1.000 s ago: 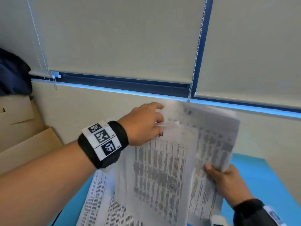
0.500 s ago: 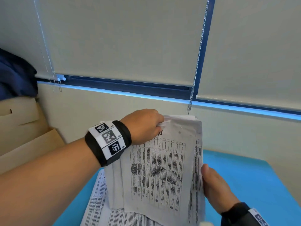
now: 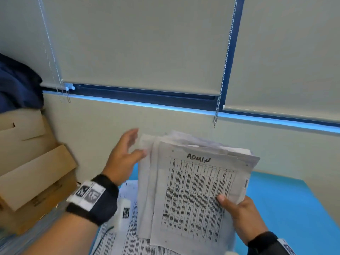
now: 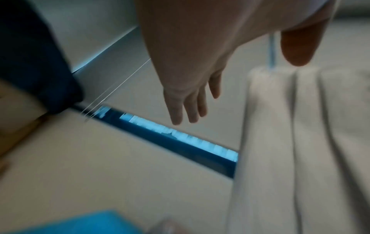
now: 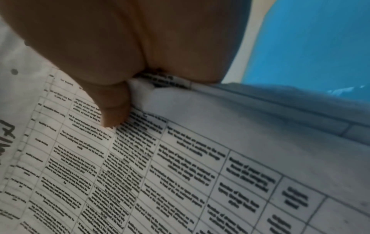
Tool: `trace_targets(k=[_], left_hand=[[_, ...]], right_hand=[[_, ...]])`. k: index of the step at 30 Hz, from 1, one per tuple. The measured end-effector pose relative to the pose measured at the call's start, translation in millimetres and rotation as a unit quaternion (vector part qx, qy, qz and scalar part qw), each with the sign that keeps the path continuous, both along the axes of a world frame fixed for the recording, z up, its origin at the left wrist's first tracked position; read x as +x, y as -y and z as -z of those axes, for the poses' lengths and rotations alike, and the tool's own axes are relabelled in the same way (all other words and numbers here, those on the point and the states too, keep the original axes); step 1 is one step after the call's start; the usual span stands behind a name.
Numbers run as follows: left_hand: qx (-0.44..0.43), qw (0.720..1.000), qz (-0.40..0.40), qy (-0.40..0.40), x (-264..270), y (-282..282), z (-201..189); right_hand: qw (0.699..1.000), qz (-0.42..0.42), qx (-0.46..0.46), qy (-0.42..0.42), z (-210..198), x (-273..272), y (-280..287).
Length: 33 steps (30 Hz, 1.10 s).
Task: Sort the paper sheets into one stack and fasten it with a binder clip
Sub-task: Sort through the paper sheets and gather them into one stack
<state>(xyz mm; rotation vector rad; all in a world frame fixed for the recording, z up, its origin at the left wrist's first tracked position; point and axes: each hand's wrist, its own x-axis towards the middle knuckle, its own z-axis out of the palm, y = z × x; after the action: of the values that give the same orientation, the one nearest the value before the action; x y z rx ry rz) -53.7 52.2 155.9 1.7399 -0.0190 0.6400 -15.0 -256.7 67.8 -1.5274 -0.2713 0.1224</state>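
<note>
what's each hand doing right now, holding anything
Left hand: open, fingers straight, beside the bundle, holding nothing.
Right hand: holding the upright bundle of white printed paper sheets, thumb on the front page.

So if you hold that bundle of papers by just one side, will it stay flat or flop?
Probably flop: the paper bundle already bows where only the right hand pinches it. Sheets look uneven, so some may slip. Left hand is off it.

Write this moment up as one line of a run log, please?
right hand: grips paper stack upright, thumb on front | left hand: open beside stack's left edge | more sheets on blue table | binder clip: unseen
</note>
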Motion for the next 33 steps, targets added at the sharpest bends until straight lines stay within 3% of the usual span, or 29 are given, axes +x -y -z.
trace_targets(k=[2,3,6,11,16,20,26,28,30,32,33], left_hand=[[-0.144,0.986,0.062,-0.052,-4,4,37],[-0.175,0.977,0.078,-0.091,-8,11,52],[-0.172,0.967,0.067,-0.173,-15,31,82],[-0.173,0.977,-0.028,-0.121,-2,49,76],[-0.235,0.969,-0.045,-0.059,6,47,56],[-0.243,0.964,-0.027,-0.103,6,44,78],[-0.197,0.972,-0.036,-0.12,17,47,88],[-0.189,0.976,-0.035,-0.105,22,43,86],[-0.156,0.977,-0.095,-0.109,24,36,91],[-0.174,0.964,-0.16,-0.119,17,32,96],[-0.214,0.957,-0.155,-0.118,11,32,99]], right_hand=[[1.0,-0.01,0.008,-0.01,2,2,0],[1.0,-0.016,0.007,-0.012,2,3,-1],[0.999,-0.031,0.001,-0.012,0,2,-9],[0.999,-0.014,0.012,0.035,-10,4,-30],[0.995,0.007,0.028,0.098,-27,14,-34],[0.993,0.034,0.056,0.094,-11,16,-31],[0.993,0.085,0.016,0.08,-3,20,-38],[0.991,0.106,0.039,0.074,-7,24,-37],[0.985,0.133,0.092,0.06,-12,29,-35],[0.968,0.137,0.212,0.008,-15,33,-32],[0.953,0.125,0.276,-0.023,-18,34,-32]])
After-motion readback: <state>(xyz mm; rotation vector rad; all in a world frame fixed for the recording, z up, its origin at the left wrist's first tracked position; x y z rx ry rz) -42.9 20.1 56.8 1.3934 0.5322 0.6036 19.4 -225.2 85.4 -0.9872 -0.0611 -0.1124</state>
